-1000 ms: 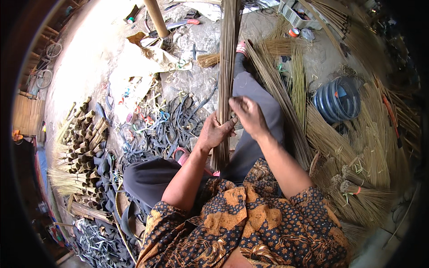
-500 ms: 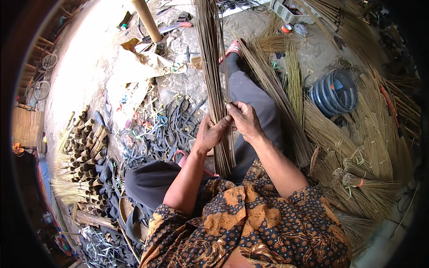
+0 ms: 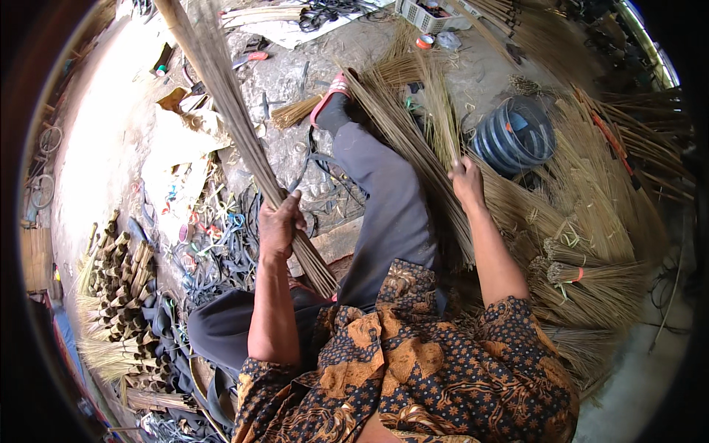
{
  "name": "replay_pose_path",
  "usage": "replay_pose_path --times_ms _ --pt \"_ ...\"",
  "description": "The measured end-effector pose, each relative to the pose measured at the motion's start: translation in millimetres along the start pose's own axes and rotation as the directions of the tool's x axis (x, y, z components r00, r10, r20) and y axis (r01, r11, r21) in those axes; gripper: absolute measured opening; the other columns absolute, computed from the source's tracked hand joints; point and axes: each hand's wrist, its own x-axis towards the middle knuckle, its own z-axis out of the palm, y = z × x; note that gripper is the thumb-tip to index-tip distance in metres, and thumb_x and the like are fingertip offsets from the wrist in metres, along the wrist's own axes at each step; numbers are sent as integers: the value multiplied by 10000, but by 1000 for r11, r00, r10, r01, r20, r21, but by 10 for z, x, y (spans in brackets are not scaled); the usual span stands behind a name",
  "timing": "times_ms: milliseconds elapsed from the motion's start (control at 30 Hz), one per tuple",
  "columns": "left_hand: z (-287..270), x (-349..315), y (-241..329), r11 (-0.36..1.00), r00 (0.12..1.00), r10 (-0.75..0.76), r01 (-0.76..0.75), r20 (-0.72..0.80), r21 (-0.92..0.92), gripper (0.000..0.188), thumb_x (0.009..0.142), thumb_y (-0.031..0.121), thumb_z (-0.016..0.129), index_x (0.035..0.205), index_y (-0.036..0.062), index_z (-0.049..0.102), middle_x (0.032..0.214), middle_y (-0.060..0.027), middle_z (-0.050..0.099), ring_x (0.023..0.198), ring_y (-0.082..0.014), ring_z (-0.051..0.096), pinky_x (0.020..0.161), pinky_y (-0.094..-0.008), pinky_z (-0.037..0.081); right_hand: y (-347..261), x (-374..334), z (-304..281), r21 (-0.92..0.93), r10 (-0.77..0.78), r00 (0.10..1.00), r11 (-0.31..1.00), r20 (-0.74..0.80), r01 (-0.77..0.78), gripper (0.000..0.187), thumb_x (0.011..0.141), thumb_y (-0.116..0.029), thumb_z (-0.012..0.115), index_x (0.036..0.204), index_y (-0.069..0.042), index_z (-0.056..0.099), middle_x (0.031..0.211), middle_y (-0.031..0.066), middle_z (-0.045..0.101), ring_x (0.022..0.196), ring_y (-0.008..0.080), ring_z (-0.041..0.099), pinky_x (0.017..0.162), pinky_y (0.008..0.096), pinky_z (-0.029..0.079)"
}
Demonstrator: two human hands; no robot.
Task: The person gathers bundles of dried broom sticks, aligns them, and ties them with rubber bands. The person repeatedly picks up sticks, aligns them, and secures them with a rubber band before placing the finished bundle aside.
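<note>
My left hand (image 3: 279,224) is closed around the lower part of a long bundle of thin brown broom sticks (image 3: 247,140). The bundle slants up to the far left, and its lower end hangs over my lap. Out to the right, my right hand (image 3: 467,181) has its fingers curled on the near end of some thin greenish sticks (image 3: 442,118). Beside these lies a darker sheaf of long sticks (image 3: 402,140) along my outstretched leg. How many sticks my right fingers hold is hidden.
A blue translucent bucket (image 3: 515,136) stands at the right among spread stick sheaves (image 3: 591,192). Short tied bundles (image 3: 122,277) are stacked at the left, near dark rubber strips (image 3: 221,251). A red-handled knife (image 3: 251,57) and a light crate (image 3: 428,16) lie farther off.
My right hand has left the brown bundle and gone right to the greenish sticks. My left hand has tilted the brown bundle toward the far left. The view has shifted to the right.
</note>
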Motion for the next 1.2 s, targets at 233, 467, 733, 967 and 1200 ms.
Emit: replay_pose_path --times_ms 233,467,733,967,1200 --pt "50 -76 226 1000 985 18 -13 173 -27 225 962 150 741 961 65 534 622 -11 539 463 -120 541 451 -281 483 319 -212 17 -291 -12 999 956 43 24 670 1006 -443 633 1490 -6 479 1438 294 560 1341 429 541 1093 455 453" --pt "370 -165 303 971 805 -206 97 556 219 248 914 157 816 957 62 591 648 -15 614 506 -132 601 478 -272 494 -2158 -644 278 876 -675 689 467 265 121 882 966 -397 755 1582 48 309 1520 280 503 1428 345 500 1110 464 479" --pt "570 -106 94 855 924 190 -322 332 406 363 871 84 734 1201 -29 635 915 -58 726 794 -81 631 713 -294 537 -2790 -1257 679 798 -573 814 534 98 280 199 1010 -180 697 1048 14 720 734 -43 598 597 26 509 517 219 407" --pt "348 -87 -703 703 850 433 -527 300 477 313 865 67 689 1169 -9 676 1004 -168 749 948 -269 717 835 -400 558 -2268 -1454 999 780 -659 709 572 253 254 320 935 -104 719 1243 -30 677 844 0 661 748 81 587 749 278 508" --pt "233 -36 -1235 714 868 422 -495 261 495 372 881 77 665 1246 7 645 1140 -224 716 1080 -351 694 937 -433 537 -1936 -1395 1364 573 -627 692 733 358 367 219 930 -70 645 1134 -27 711 875 53 706 753 129 636 714 330 529"
